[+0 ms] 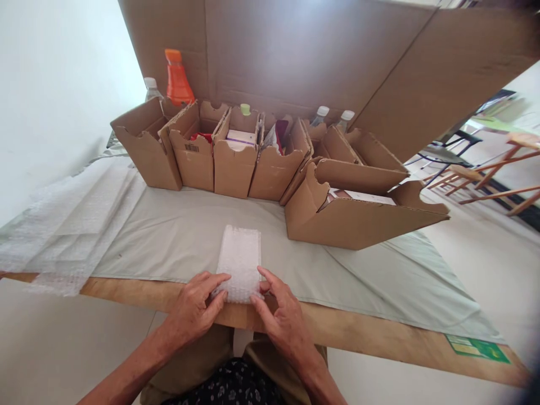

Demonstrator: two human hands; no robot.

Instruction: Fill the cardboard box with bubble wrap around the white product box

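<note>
A flat rectangle of bubble wrap (240, 253) lies on the cloth at the table's front edge; whether it is a pouch or a folded sheet I cannot tell. At its near left corner, my left hand (198, 301) grips it between thumb and fingers. My right hand (280, 309) holds the near right corner in the same way, thumb on top and fingers along the side. The far end of the bubble wrap rests flat, free of both hands.
Several open cardboard boxes (234, 169) stand in a row behind, some with packets inside. Another cardboard box (333, 225) sits angled at right. Loose bubble wrap sheets (80, 219) overhang the table's left front. An orange bottle (177, 79) stands before a tall cardboard panel (274, 56).
</note>
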